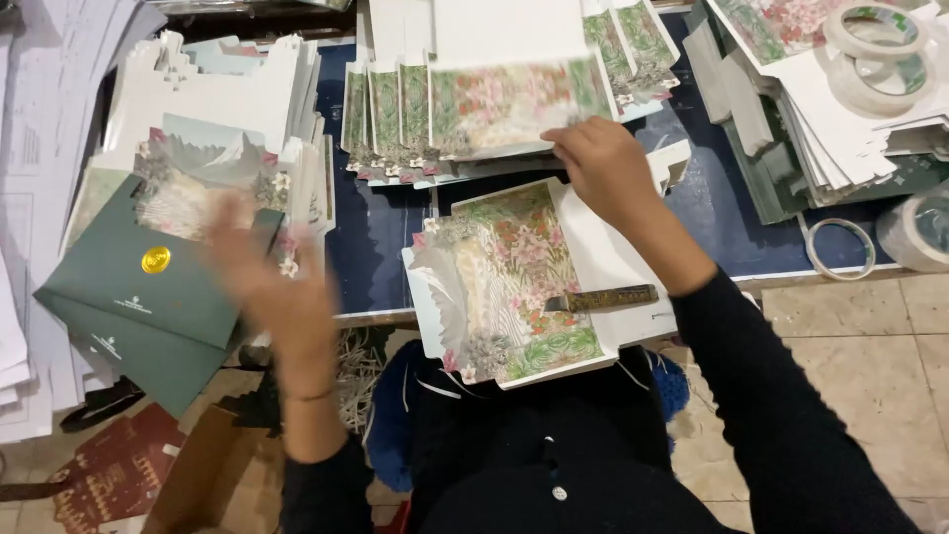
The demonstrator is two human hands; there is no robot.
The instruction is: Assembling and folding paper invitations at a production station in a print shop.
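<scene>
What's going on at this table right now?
A person sits at a dark blue table crowded with floral printed card sheets. The right hand grips the edge of one floral sheet above a fanned row of similar ones. The left hand is open and motion-blurred, holding nothing, over a stack of green folders. Another floral sheet lies flat before the person, with a ruler on it. Tape rolls sit at the right.

Little free room is left on the tabletop [381, 247] — only a bare blue strip is seen between the stack of die-cut cards [227, 129] on the left and the flat floral card [509, 282] in the middle. The far edge is blocked by a row of floral sheets [465, 109]. On the right, passage is narrowed by a paper pile [840, 138] and tape rolls [840, 247].
</scene>
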